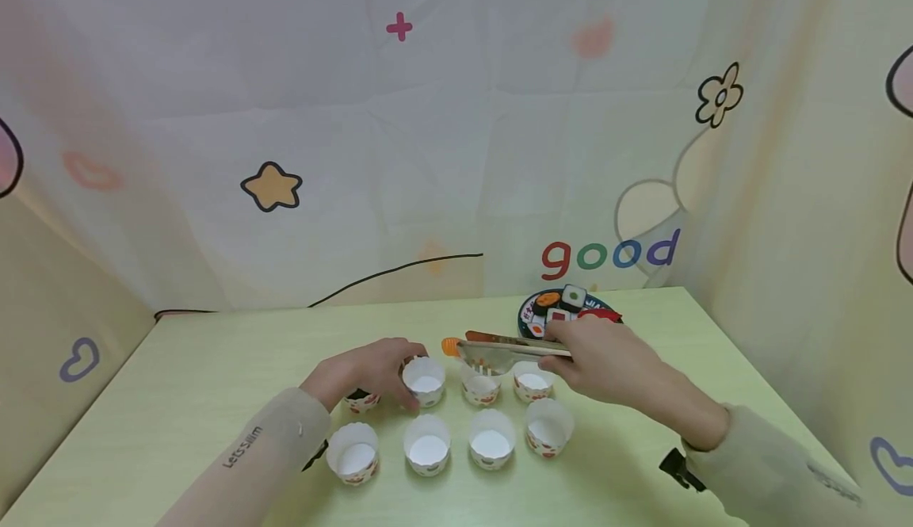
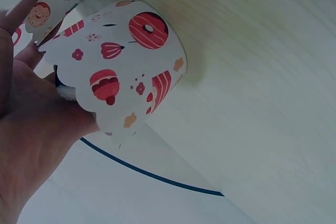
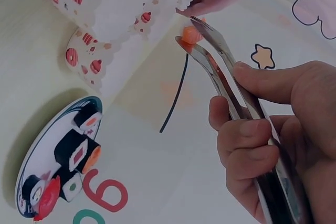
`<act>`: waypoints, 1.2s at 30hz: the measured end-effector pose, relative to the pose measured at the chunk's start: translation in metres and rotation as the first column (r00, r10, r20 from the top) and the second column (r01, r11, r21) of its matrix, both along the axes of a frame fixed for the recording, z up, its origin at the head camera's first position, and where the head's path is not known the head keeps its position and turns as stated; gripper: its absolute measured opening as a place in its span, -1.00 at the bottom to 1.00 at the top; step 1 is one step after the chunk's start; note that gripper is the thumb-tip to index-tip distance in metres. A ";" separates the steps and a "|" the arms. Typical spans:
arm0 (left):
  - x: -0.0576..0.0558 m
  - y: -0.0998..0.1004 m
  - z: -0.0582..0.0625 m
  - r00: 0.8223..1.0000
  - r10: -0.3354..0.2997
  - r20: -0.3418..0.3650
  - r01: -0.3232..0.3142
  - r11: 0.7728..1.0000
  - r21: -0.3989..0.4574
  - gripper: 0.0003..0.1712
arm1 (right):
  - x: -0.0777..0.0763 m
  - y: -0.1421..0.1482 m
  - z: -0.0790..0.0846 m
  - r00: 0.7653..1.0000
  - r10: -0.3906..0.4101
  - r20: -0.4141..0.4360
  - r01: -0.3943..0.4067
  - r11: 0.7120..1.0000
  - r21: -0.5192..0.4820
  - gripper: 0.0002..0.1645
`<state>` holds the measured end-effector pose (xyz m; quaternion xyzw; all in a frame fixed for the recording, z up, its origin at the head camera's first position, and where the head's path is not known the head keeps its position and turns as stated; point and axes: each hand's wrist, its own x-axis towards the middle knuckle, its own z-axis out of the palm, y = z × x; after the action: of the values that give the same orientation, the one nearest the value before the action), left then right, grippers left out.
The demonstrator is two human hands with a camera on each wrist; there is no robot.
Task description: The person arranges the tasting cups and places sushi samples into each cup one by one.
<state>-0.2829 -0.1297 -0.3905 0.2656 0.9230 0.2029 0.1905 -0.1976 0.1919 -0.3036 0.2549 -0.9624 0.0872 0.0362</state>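
My right hand holds metal tongs pointing left over the back row of cups. Between the tong tips sits a small orange piece, apparently toy sushi. With thumb and fingers around its sides, my left hand grips a white paper cup in that row. Just left of it, partly behind the hand, stands a patterned paper cup with something dark inside. The orange piece is above and slightly right of the gripped cup, apart from it.
At the back right lies a round plate bearing several sushi pieces and a red item. More paper cups stand in two rows on the pale table. A printed cloth hangs behind the table.
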 end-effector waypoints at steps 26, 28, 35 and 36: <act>0.001 0.001 -0.001 1.000 0.010 -0.004 -0.010 1.000 -0.019 -0.23 | -0.004 -0.043 -0.006 0.997 -0.005 0.077 0.001 0.999 0.045 -0.79; 0.000 0.001 -0.001 1.000 0.009 -0.007 -0.009 1.000 -0.020 -0.24 | -0.004 -0.045 -0.006 0.998 0.003 0.068 -0.007 0.998 0.056 -0.79; -0.001 0.000 -0.002 1.000 0.007 -0.014 -0.007 1.000 -0.017 -0.18 | -0.003 -0.051 -0.004 0.998 0.017 0.055 -0.021 0.997 0.073 -0.79; -0.001 0.000 -0.002 1.000 0.009 -0.015 -0.010 1.000 -0.019 -0.16 | -0.003 -0.052 -0.004 0.998 0.021 0.052 -0.025 0.997 0.073 -0.79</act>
<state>-0.2835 -0.1293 -0.3928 0.2608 0.9276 0.1930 0.1852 -0.2002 0.1404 -0.3071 0.2649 -0.9625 0.0586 0.0014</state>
